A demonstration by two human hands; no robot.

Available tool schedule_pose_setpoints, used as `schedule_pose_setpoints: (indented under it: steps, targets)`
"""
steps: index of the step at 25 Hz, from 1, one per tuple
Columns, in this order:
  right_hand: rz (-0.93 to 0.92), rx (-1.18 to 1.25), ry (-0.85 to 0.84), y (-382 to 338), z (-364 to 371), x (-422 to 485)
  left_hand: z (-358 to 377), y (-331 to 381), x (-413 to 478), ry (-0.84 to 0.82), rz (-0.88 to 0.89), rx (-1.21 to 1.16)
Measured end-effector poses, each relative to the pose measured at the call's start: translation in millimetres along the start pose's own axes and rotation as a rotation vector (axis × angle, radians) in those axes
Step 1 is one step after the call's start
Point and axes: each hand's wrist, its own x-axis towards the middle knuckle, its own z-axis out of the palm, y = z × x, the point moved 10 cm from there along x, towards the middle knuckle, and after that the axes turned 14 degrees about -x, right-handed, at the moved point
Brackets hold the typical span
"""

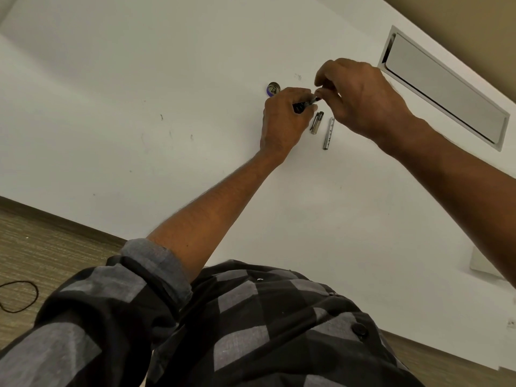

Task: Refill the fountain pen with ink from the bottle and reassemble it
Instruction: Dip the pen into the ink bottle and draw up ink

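My left hand [282,121] grips the dark pen section [303,105] above the white table [139,93]. Its far end points right, toward my right hand [360,99], whose fingertips pinch that end, likely the converter. A small ink bottle [273,89] with a purple label stands just behind my left hand, with its top open as far as I can tell. On the table below the hands lie the pen cap with a clip [317,122] and the silver barrel [329,133], side by side. The nib is hidden in my left hand.
A long recessed cable hatch [444,88] runs diagonally in the table at the right. The table's near edge meets carpet [42,247] at the lower left, where a dark cord loop [19,297] lies. My plaid shirt fills the bottom of the view.
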Motion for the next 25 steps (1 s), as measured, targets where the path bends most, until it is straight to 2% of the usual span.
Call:
schedule_pose_setpoints:
  steps: [4,9,13,22,25]
  targets:
    - [-0.085,0.054,0.02,-4.7,-2.1,-0.9,-0.2,-3.6,-1.7,0.015,0.0,-0.005]
    - [-0.061,0.046,0.056,0.2,-3.7,-3.1,-2.9,-4.5,-9.0,0.027,0.023,-0.054]
    - [-0.049,0.046,0.063,-1.6,-6.8,-3.4,-0.6,-16.3,-12.6,0.0,0.001,0.031]
    - [0.092,0.017,0.016,15.6,-2.4,-1.6,4.5,-21.7,-3.9,-0.01,-0.005,0.042]
    - [0.128,0.024,0.023,21.6,-1.7,-3.0,2.0,-6.5,-3.3,0.0,0.1,0.024]
